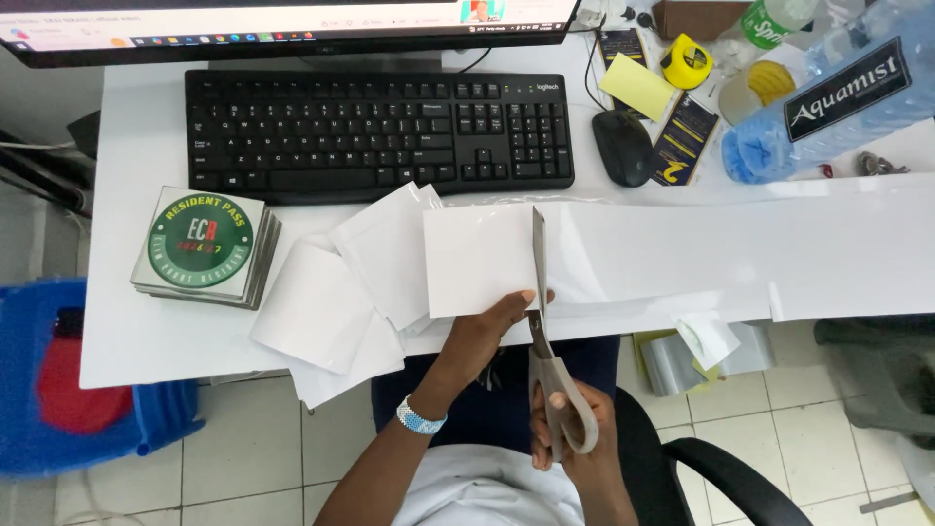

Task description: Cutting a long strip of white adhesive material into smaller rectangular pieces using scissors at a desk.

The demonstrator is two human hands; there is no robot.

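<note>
My right hand (575, 438) grips the grey handles of a pair of scissors (539, 263), whose blades point away from me and cut across a long white sheet (740, 248) lying along the desk's front edge. My left hand (492, 326), with a beaded band at the wrist, pinches the sheet's near edge just left of the blades, holding the square part (477, 258) left of the cut.
Several cut white squares (331, 302) lie to the left, beside a stack of round green stickers on square backings (205, 244). Behind are a black keyboard (380, 131), a mouse (623, 146), a monitor, a water bottle (828, 93), a yellow tape measure (687, 60). A blue stool (58, 380) stands at the left.
</note>
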